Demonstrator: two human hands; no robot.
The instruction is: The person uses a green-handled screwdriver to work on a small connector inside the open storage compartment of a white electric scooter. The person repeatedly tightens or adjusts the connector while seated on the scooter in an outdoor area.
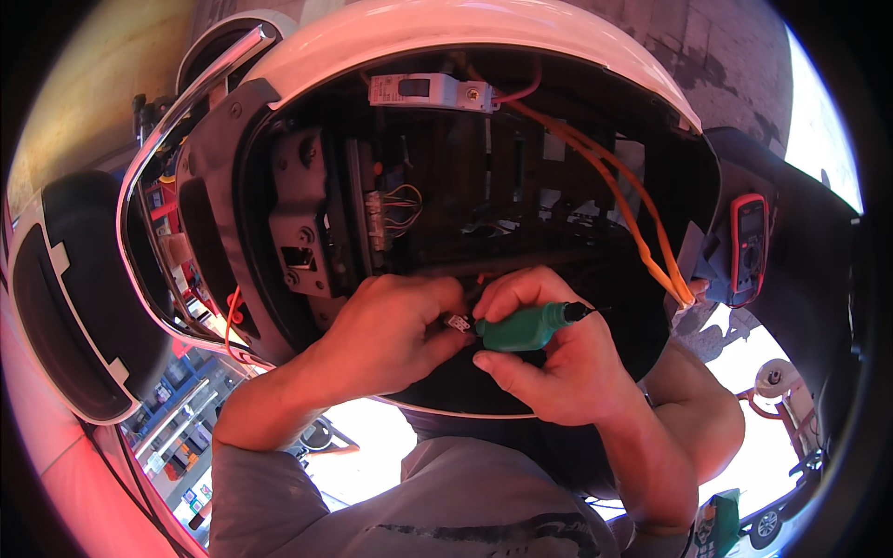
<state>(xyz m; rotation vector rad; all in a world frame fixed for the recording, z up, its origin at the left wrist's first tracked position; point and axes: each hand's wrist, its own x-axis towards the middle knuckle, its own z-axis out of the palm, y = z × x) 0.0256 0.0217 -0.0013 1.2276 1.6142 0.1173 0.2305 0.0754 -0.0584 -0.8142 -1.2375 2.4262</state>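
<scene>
My left hand pinches a small white wire connector inside the open compartment of a white scooter-like body. Close beside it, my right hand grips a small green plastic bottle or tool with a black tip, held sideways toward the connector. Its far end meets the connector area, but whether they touch is unclear. Dark wiring behind both hands is partly hidden by my fingers.
A white breaker sits along the upper rim. Orange cables run down the right side. A red multimeter lies right of the opening. A metal bracket with a terminal strip stands left. A black padded part is farther left.
</scene>
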